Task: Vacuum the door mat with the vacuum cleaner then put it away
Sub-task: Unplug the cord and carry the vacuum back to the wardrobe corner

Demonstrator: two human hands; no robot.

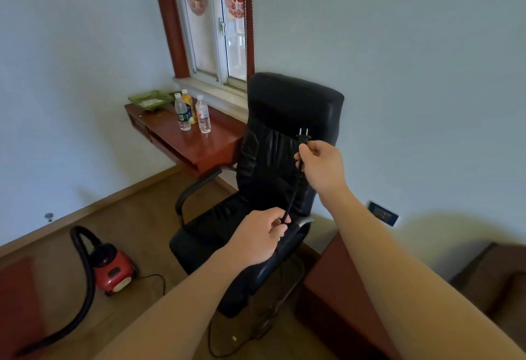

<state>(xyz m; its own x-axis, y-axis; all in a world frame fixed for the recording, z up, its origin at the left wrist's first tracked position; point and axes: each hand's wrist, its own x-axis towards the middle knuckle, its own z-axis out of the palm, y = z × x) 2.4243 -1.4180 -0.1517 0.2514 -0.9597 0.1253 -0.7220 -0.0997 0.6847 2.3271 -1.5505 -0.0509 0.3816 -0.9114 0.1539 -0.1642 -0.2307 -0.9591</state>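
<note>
The right hand [321, 168] pinches a thin black cord [294, 188] in its fingers just below the two-pronged plug [303, 136]. The left hand [256, 234] grips the same cord lower down with curled fingers, in front of a padded black leather chair [284, 109]. The rounded red vacuum cleaner [113, 270] sits on the brown floor [136, 217] at left, its thick black hose [88, 282] curving away, well apart from the glossy wooden worktop [199, 146].

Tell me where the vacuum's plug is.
In the head view, the plug sits centre-right, prongs up, just above the right hand pinching its cord, in front of the black chair.
</note>
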